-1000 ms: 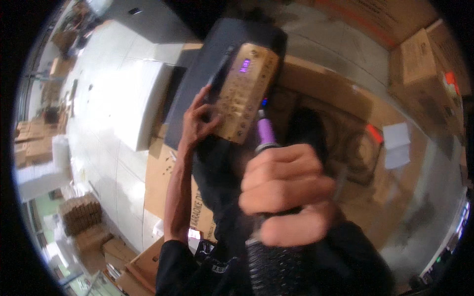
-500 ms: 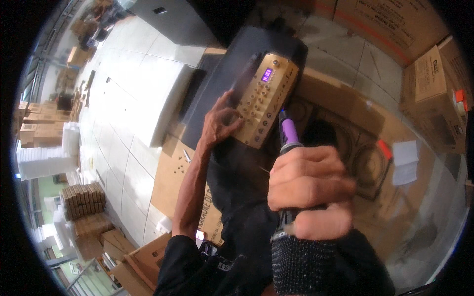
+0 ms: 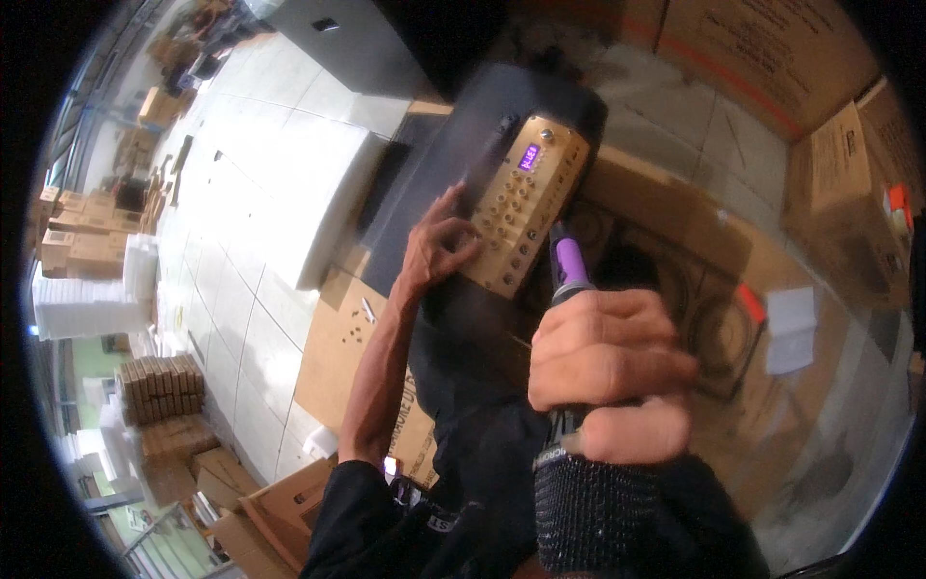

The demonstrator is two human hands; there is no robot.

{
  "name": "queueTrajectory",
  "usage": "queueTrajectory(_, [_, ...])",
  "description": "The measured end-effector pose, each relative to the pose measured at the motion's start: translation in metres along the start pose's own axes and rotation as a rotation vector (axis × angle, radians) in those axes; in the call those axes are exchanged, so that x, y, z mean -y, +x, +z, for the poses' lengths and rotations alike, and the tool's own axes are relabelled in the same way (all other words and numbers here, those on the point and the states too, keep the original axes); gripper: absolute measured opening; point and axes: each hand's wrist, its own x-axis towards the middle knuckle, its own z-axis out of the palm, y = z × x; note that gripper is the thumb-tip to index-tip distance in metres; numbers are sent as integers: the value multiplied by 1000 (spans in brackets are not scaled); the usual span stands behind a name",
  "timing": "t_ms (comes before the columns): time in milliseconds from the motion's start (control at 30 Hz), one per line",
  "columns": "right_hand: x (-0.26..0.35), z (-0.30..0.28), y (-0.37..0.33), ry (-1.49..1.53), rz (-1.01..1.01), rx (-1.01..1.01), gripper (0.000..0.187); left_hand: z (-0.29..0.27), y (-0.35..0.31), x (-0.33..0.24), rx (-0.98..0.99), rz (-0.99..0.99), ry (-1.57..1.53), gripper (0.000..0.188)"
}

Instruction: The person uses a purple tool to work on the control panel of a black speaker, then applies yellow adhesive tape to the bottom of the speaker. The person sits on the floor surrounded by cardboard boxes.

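A black speaker box point(image 3: 473, 116) with a gold control panel point(image 3: 552, 183) lies in front of me. The panel has rows of knobs and a lit purple display point(image 3: 529, 156). My left hand point(image 3: 434, 249) reaches to the panel's left edge, thumb and forefinger closed at a small knob there, the other fingers stretched over the black casing. The fingertips partly cover that knob. In my right hand point(image 3: 610, 372), close to the camera, is a black microphone point(image 3: 593, 516) with a purple band point(image 3: 571, 261); its mesh head points toward me and its tail toward the panel.
A bare speaker front with round drivers point(image 3: 728, 333) lies right of the panel, near a white paper sheet point(image 3: 791, 330). Cardboard boxes point(image 3: 844, 193) stand at the right. A white slab point(image 3: 333, 212), loose screws point(image 3: 355, 333) on cardboard and stacked cartons point(image 3: 159, 388) are at the left.
The view has shifted slightly, so the scene sits a little lower. My left hand stays at the panel edge with its fingers slightly moved; my right hand still grips the microphone.
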Motion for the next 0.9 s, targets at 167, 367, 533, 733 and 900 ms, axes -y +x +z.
queueTrajectory(167, [0,1,0,-33,17,31,25,0,-1,-2,5,-41,10,21])
queueTrajectory(367, [-1,2,2,-5,1,42,25,0,-1,-4,8,-36,-3,22])
queueTrajectory(533, [-2,2,4,1,-10,32,25,-1,0,-4,4,-1,17,22])
queueTrajectory(733, [-4,3,4,-2,-24,12,24,0,0,-5,4,-32,-13,21])
queueTrajectory(900, [-4,1,5,0,-37,31,23,0,1,-5,2,-21,-12,22])
